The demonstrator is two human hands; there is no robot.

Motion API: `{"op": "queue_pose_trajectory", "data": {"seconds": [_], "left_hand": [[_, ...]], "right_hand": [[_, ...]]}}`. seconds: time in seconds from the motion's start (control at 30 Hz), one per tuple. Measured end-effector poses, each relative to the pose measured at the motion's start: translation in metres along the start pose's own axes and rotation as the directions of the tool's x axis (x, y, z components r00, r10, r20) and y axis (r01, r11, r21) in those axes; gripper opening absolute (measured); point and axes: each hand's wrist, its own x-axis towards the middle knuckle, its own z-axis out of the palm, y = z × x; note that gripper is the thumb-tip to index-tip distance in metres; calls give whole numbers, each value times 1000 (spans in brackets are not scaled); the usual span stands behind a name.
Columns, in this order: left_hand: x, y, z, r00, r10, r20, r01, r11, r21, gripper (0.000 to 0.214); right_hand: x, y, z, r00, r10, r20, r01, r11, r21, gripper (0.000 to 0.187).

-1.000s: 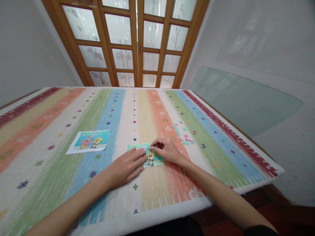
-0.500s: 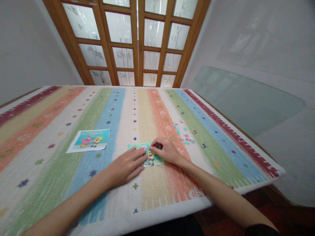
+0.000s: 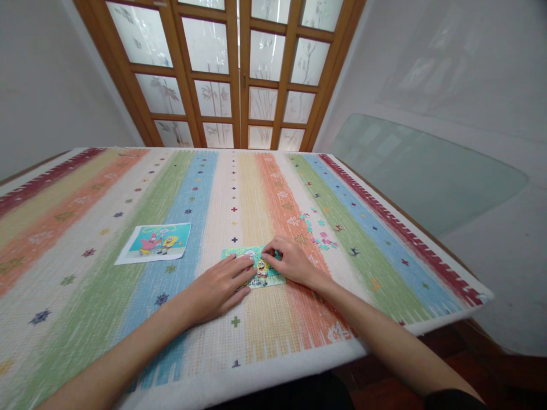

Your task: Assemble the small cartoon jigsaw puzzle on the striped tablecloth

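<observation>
Hardly anything has moved since a second ago; your left hand [image 3: 217, 287] lies, fingers slightly spread, across the left of the puzzle [image 3: 274, 279] on the striped cloth [image 3: 265, 319]; your right hand [image 3: 291, 261], fingertips bunched, is over its upper part (pinching what, I cannot tell); loose pieces [image 3: 325, 242] lie further right

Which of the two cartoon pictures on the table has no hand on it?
The white-edged sheet, lying farther left. The other, the puzzle, lies partly under the left hand, with the right hand at it too.
</observation>
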Motion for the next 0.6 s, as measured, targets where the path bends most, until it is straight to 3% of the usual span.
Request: {"op": "queue_pose_trajectory", "data": {"seconds": [0.6], "left_hand": [[0, 1, -2, 999, 27, -29, -25, 999, 35, 37]], "right_hand": [[1, -3, 1, 1000, -11, 17, 11, 999, -37, 5]]}}
